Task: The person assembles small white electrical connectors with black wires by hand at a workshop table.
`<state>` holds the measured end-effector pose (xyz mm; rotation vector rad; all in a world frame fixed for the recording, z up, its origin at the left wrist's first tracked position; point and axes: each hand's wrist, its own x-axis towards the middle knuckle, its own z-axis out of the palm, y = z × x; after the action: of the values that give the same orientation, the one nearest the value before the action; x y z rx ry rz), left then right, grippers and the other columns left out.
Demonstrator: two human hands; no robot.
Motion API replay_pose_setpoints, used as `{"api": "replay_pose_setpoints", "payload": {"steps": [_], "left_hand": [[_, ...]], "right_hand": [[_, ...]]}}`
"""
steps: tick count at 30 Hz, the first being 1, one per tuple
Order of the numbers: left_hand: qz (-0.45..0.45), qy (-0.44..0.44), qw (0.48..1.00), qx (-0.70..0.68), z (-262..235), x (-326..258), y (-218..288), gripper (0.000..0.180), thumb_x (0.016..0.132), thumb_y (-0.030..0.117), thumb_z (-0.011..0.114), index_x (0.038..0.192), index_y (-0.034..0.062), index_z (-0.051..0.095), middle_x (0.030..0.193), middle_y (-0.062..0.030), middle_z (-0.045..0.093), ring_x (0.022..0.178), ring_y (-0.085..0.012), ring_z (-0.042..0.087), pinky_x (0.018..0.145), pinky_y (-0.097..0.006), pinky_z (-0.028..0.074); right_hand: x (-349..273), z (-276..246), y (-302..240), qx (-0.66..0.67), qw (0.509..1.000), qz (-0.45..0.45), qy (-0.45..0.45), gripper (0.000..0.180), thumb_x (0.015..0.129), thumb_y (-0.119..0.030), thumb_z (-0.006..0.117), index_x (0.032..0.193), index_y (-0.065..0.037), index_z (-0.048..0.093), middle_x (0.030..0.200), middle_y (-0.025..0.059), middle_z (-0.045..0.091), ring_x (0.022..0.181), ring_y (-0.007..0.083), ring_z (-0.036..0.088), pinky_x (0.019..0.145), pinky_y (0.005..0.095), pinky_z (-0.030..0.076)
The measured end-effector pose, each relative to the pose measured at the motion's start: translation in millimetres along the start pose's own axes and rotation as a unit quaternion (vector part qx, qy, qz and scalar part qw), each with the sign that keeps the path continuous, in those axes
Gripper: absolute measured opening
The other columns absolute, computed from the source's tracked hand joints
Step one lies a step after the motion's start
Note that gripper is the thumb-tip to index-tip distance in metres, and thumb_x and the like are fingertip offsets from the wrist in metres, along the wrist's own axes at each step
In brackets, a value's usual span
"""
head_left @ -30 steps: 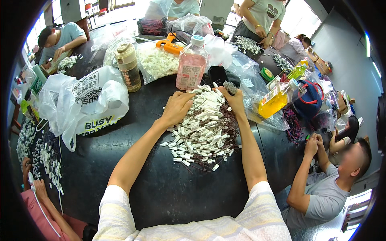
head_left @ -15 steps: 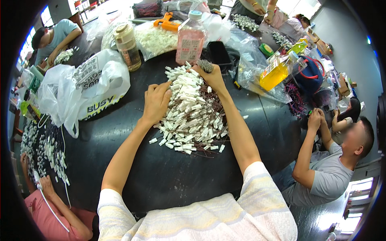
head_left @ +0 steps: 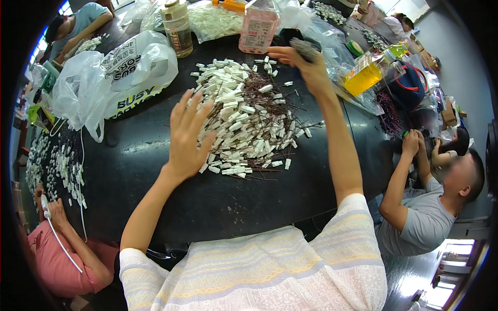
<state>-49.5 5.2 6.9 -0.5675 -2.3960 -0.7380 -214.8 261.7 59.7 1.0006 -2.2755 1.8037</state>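
A heap of small white pieces on thin brown stems [head_left: 233,122] lies on the black table in front of me. At the heap's left edge is my left hand [head_left: 188,136], open with its fingers spread; it holds nothing. Beyond the heap's far right side, my right hand [head_left: 313,72] is closed around a grey, bristly bundle [head_left: 305,50], blurred by motion, with some fingers stretched leftward. Brown stems show most on the heap's right half, and a few white pieces lie scattered around it.
A white plastic bag [head_left: 140,67] stands left of the heap. Behind are a brown-tinted bottle [head_left: 177,31], a bottle of pink liquid [head_left: 258,28] and a bag of pale pieces [head_left: 215,20]. A yellow bottle [head_left: 363,75] lies right. Co-workers sit on both sides.
My right hand has swung from the heap's far edge out to the right with the bristly bundle. My left hand's fingers have spread apart. The heap looks flatter, with more stems showing.
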Motion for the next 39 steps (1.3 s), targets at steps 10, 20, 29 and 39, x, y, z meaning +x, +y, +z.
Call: {"api": "replay_pose_setpoints", "payload": {"steps": [10,20,29,39], "left_hand": [[0.112,-0.230,0.966,0.030,23,-23,54,0.063,0.073,0.038,0.063,0.131,0.0260,0.040,0.142,-0.0109,0.022,0.133,-0.0331,0.012,0.104,-0.057,0.003],[0.118,-0.218,0.967,0.052,11,-21,23,0.036,0.079,0.030,0.058,0.113,0.0173,0.053,0.138,-0.0075,0.032,0.133,-0.0265,0.016,0.108,-0.050,0.007],[0.093,-0.200,0.974,0.044,-7,-20,13,0.037,0.073,0.014,0.062,0.110,0.0106,0.055,0.137,-0.0114,0.034,0.132,-0.0322,0.020,0.107,-0.050,0.012],[0.061,-0.065,0.994,-0.057,38,-39,60,0.023,0.063,-0.002,0.064,0.086,-0.0005,0.059,0.083,-0.0096,0.055,0.077,-0.0260,0.053,0.065,-0.034,0.046]], "right_hand": [[-142,13,18,-0.010,0.957,0.161,0.242,0.025,0.087,-0.023,0.058,0.098,-0.002,0.065,0.091,0.0018,0.065,0.076,0.0044,0.054,0.065,0.0186,0.040],[-124,100,-4,0.107,0.937,0.172,0.283,0.025,0.086,-0.019,0.060,0.104,-0.001,0.063,0.080,-0.0067,0.056,0.066,0.0015,0.042,0.059,0.0177,0.036],[-106,85,3,0.168,0.933,0.209,0.241,0.031,0.083,-0.026,0.063,0.104,-0.003,0.063,0.080,-0.0031,0.060,0.064,0.0043,0.043,0.061,0.0190,0.036],[-127,65,-40,0.356,0.903,0.239,-0.009,0.030,0.092,-0.020,0.044,0.066,-0.006,0.041,0.043,0.0013,0.033,0.033,0.0107,0.033,0.034,0.0279,0.032]]}}
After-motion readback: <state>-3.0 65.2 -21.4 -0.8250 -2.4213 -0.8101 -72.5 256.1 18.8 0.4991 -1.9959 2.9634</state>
